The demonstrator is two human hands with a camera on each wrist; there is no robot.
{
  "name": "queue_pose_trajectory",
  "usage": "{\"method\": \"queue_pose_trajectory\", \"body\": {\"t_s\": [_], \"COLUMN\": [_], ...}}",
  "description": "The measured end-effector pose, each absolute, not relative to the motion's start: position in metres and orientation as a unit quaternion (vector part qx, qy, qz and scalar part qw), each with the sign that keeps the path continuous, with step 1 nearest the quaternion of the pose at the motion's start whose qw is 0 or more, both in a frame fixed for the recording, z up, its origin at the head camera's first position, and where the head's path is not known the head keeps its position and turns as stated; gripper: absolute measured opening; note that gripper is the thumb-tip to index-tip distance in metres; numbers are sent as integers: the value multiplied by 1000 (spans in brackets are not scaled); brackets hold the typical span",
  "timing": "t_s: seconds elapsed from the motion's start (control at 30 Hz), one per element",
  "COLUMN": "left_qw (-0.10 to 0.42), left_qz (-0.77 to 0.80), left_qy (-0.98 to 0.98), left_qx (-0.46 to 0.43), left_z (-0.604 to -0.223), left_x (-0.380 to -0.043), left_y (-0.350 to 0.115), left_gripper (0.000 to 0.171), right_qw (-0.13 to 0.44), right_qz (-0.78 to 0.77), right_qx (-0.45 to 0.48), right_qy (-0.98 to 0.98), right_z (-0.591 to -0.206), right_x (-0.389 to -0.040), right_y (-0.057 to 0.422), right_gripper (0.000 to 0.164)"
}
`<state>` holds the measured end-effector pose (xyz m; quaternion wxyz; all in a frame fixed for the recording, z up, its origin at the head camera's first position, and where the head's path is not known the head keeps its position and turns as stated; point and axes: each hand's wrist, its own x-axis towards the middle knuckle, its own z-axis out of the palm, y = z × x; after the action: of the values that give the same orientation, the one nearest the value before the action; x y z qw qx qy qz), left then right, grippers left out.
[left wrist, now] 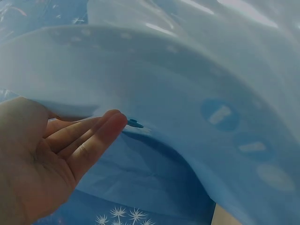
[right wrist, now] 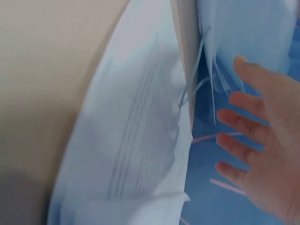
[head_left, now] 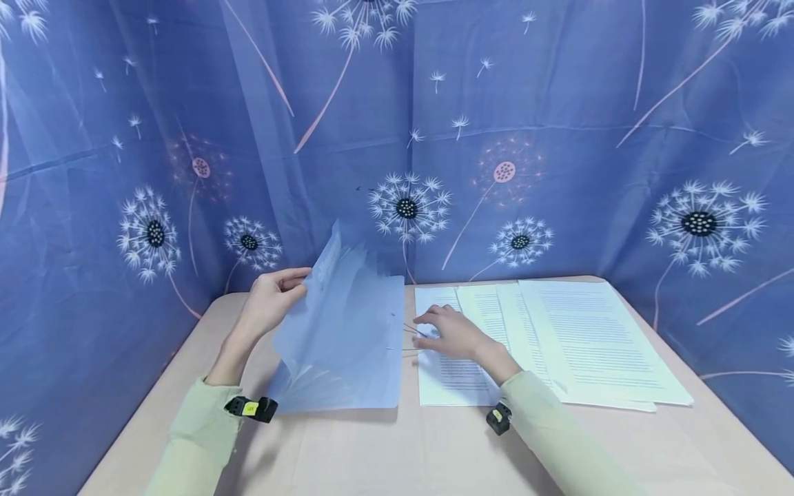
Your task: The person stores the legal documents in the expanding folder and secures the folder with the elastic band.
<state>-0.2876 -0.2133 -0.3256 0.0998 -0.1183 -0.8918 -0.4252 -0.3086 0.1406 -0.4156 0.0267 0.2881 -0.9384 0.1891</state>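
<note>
A translucent blue plastic folder lies on the table with its flexible cover bent upward. My left hand pinches the raised cover at its left edge, where a small blue tab shows by the fingertips. Two thin prongs stick out from the folder's right side toward the papers. My right hand hovers beside these prongs with its fingers spread and apart, holding nothing. Beneath it lies the leftmost printed sheet. In the right wrist view, the prongs curve between the folder and this sheet.
Several overlapping printed sheets fan out on the right half of the table. A blue dandelion-patterned curtain encloses the back and sides. Both wrists carry a small black camera.
</note>
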Motion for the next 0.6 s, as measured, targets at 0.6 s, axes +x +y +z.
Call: {"method": "queue_pose_trajectory", "body": {"t_s": [0.6], "left_qw": [106], "left_qz": [-431], "left_qy": [-888], "left_qx": [-119], "left_z": [-330], "left_x": [-288], "left_y": [-210], "left_gripper": [44], "right_qw": [69], "right_qz": [278], "right_qx": [255], "right_qy": [-924], "right_z": [-406], "right_x": [-305], "right_y": [225], "right_gripper": [40]}}
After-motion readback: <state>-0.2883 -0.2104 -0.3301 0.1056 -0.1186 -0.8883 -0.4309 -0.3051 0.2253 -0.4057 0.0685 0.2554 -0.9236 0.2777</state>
